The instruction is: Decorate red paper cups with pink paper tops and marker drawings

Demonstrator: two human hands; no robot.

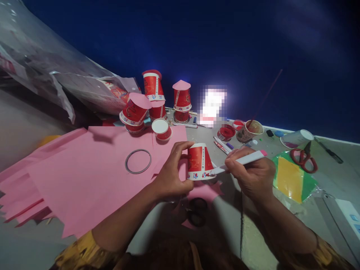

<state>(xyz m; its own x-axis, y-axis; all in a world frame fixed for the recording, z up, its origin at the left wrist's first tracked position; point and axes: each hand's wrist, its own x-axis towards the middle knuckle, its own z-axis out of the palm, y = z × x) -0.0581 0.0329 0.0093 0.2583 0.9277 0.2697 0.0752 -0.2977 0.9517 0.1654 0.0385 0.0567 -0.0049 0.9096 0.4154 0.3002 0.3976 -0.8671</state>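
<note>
A grey table (pixel 323 150) carries pink paper sheets (pixel 84 176) at nine o'clock, red-handled scissors (pixel 303 159) at three, black scissors (pixel 197 212) at six.

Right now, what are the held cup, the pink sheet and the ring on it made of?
Cup: likely paper, glossy red print, rolled white rim. Sheet: thin matte paper, cut edges. Ring: grey, thin; metal or plastic, can't tell.
</note>
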